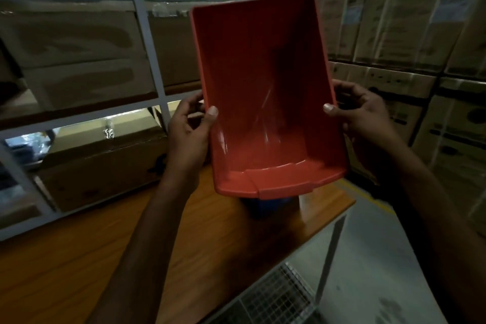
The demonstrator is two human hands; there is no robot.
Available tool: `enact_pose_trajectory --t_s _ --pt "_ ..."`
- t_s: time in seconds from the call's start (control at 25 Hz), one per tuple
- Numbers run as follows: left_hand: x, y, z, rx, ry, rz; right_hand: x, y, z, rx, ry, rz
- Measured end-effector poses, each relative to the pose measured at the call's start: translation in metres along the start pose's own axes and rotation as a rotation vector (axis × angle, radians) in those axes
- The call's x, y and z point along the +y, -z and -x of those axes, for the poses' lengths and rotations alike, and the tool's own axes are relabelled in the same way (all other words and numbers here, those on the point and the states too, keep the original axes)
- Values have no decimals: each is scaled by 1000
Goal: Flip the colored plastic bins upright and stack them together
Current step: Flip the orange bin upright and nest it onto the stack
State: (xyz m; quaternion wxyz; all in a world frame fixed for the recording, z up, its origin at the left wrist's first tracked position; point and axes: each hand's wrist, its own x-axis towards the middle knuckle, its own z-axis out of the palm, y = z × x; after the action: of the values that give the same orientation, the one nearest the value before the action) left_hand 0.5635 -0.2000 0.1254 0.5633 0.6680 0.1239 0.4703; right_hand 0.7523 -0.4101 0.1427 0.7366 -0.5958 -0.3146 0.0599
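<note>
You are looking down at a wooden table (pixel 79 258). Behind its far edge stands a grey metal rack (pixel 150 42) full of cardboard boxes (pixel 79 42); right of the table, strapped cartons (pixel 394 8) are stacked high.

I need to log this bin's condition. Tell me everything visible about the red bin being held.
The red bin looks like glossy moulded plastic, an open-topped tray with tall side walls, a rolled rim and a low stepped front lip nearest the camera. It is empty, its opening facing the camera. It is held up above the wooden table, the left hand and right hand each gripping a side wall, thumbs inside. Something blue shows just below it.
</note>
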Motion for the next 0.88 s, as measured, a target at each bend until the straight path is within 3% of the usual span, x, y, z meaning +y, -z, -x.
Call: enact_pose_trajectory --t_s 0.28,0.56,0.88 --pt "-31 -70 -84 245 -33 -129 48 20 -160 -210 -6 -66" --pt "-61 -112 -115 384 52 -170 89 25 -233 -351 -111 -28" --pt "-90 -122 -126 429 489 -148 131 22 -263 -520 -438 36"
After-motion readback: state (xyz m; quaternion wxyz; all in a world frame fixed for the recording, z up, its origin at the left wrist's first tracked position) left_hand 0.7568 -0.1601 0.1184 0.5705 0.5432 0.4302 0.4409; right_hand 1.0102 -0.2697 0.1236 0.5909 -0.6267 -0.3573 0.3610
